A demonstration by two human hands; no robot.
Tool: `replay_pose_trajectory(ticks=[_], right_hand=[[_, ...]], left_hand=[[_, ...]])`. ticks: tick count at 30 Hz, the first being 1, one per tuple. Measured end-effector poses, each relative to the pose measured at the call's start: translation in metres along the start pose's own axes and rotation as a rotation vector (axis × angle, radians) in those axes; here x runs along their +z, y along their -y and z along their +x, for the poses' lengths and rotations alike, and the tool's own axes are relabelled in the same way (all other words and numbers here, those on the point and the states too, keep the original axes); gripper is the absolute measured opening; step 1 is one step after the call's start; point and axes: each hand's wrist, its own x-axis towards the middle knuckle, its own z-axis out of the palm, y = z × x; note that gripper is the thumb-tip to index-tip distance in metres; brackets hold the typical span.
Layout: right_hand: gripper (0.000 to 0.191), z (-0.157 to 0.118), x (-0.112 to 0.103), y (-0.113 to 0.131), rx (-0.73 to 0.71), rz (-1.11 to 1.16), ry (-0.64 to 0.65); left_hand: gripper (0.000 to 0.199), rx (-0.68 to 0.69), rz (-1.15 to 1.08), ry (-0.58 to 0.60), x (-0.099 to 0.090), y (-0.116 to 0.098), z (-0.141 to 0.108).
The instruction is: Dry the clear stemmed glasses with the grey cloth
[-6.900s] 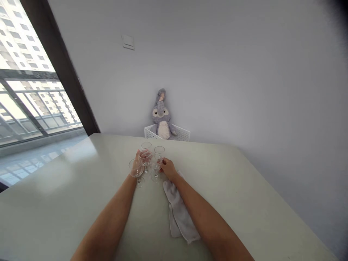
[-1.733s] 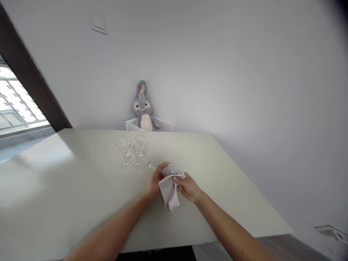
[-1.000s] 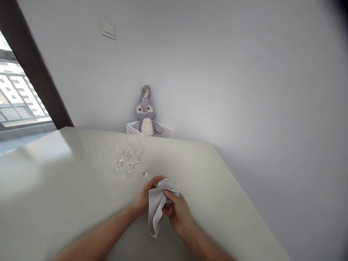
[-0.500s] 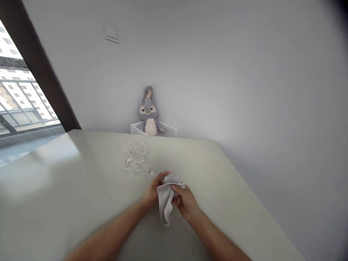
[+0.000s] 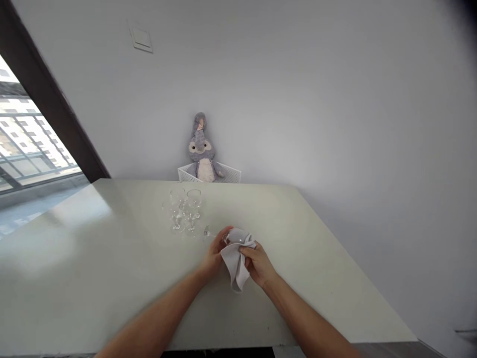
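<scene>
My left hand (image 5: 215,251) is closed around a clear stemmed glass (image 5: 235,235), which lies sideways with its foot pointing left. In my right hand (image 5: 258,261) is a light grey cloth (image 5: 234,258), pinched between thumb and fingers. Part of the cloth covers the glass bowl's right end and seems tucked inside it; the rest hangs down between my hands. Farther back and to the left, several clear stemmed glasses (image 5: 194,196) stand upright in a close group.
The pale table (image 5: 130,278) stretches under both arms to the grey wall (image 5: 316,99). Beyond its far edge, a grey plush toy (image 5: 204,154) sits in a white perforated basket (image 5: 231,174). On the left is a window with a dark frame (image 5: 55,94).
Both hands, with the glass and cloth, have shifted slightly up and to the right in view. The camera view has tilted a little, so the table's near edge now shows.
</scene>
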Motion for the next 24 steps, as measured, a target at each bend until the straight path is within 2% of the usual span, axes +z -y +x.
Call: replay_pose_trajectory(ticks=[3, 8, 10, 14, 16, 18, 21, 24], right_hand=[[0.027, 0.001, -0.007, 0.005, 0.032, 0.004, 0.094], [0.021, 0.002, -0.018, 0.003, 0.064, -0.226, 0.271], [0.023, 0.001, -0.018, -0.002, 0.028, -0.323, 0.269], [0.026, 0.001, -0.012, -0.012, -0.067, -0.485, 0.164], [0.027, 0.001, -0.010, -0.014, -0.067, -0.463, 0.146], [0.026, 0.002, -0.010, -0.013, -0.032, -0.348, 0.144], [0.028, 0.003, -0.011, -0.008, 0.013, -0.127, 0.139], [0.029, 0.002, -0.012, -0.004, 0.025, -0.056, 0.164]], left_hand=[[0.054, 0.014, -0.004, 0.009, -0.001, -0.004, -0.001], [0.053, 0.025, 0.107, 0.044, -0.006, -0.006, -0.002], [0.053, 0.028, 0.145, 0.017, -0.009, -0.004, -0.001], [0.047, 0.036, 0.254, -0.053, -0.014, -0.002, 0.001], [0.045, 0.031, 0.308, -0.043, -0.014, -0.004, 0.002], [0.045, 0.036, 0.312, 0.005, -0.012, -0.008, 0.001], [0.048, 0.097, 0.244, 0.093, -0.007, -0.014, -0.001], [0.048, 0.147, 0.174, 0.120, -0.004, -0.016, -0.002]])
